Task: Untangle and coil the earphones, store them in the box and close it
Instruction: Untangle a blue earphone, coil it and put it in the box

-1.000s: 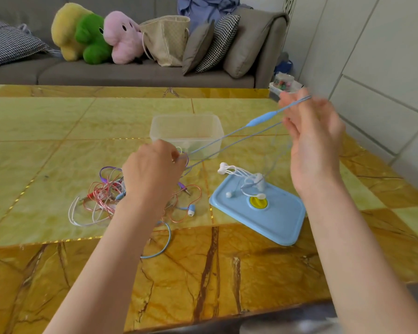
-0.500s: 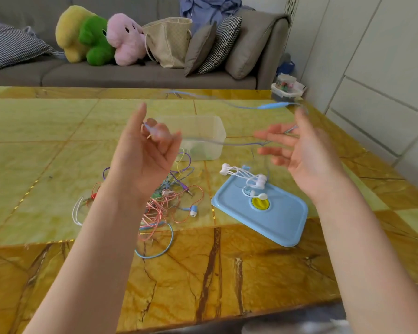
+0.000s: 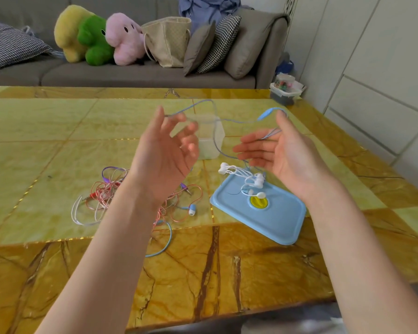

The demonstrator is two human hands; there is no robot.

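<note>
A thin blue earphone cable (image 3: 237, 121) hangs slack in the air between my two raised hands. My left hand (image 3: 164, 155) is palm up with blurred, loosely spread fingers, and the cable lies across its fingertips. My right hand (image 3: 282, 153) holds its fingers straight; the cable's blue remote (image 3: 267, 113) sits by its thumb and strands pass behind the palm. Behind the hands stands the clear plastic box (image 3: 214, 138), open. Its blue lid (image 3: 270, 220) lies at the right with white earphones (image 3: 249, 180) on it. A tangle of pink, red, purple and white earphones (image 3: 101, 196) lies under my left wrist.
A blue earbud (image 3: 191, 210) and a blue cable loop (image 3: 165, 242) lie beside the tangle on the yellow marble table (image 3: 58, 145). A sofa with plush toys (image 3: 94, 37), a bag and cushions stands behind. A small container (image 3: 285, 90) sits past the table's far right corner.
My left hand rose from the tangle and turned palm up. My right hand opened and dropped slightly. The blue cable, taut a second ago, now sags in a loop between both hands.
</note>
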